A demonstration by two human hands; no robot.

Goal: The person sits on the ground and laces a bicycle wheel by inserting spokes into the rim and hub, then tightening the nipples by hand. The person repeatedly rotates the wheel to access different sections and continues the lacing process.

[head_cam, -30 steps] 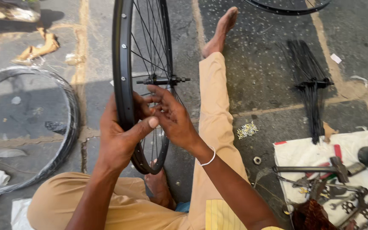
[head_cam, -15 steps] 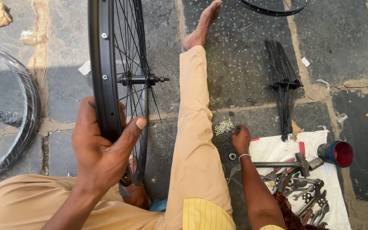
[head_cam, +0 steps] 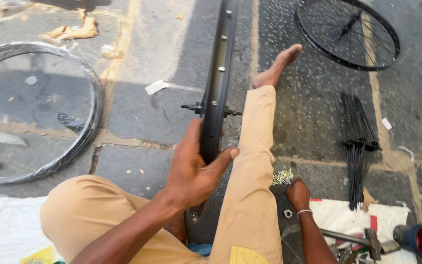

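Observation:
My left hand (head_cam: 195, 168) grips the black rim of a spoked bicycle wheel (head_cam: 217, 78), which stands upright and edge-on between my legs, its axle sticking out on both sides. My right hand (head_cam: 298, 193) is down on the pavement to the right of my leg, fingers curled at a small pile of shiny spoke nipples (head_cam: 283, 177). Whether it holds any I cannot tell. A small metal ring (head_cam: 287, 213) lies just beside that wrist.
A bundle of black spokes (head_cam: 356, 142) lies to the right, a second spoked wheel (head_cam: 348, 32) at top right, a bare tyre (head_cam: 50, 107) at left. A white cloth (head_cam: 362, 220) holds a hammer (head_cam: 352, 238), tools and a red-capped can (head_cam: 418, 240).
The wheel has turned from side-on to edge-on in my left hand. My right hand left the rim and went down to the pile of nipples on the pavement.

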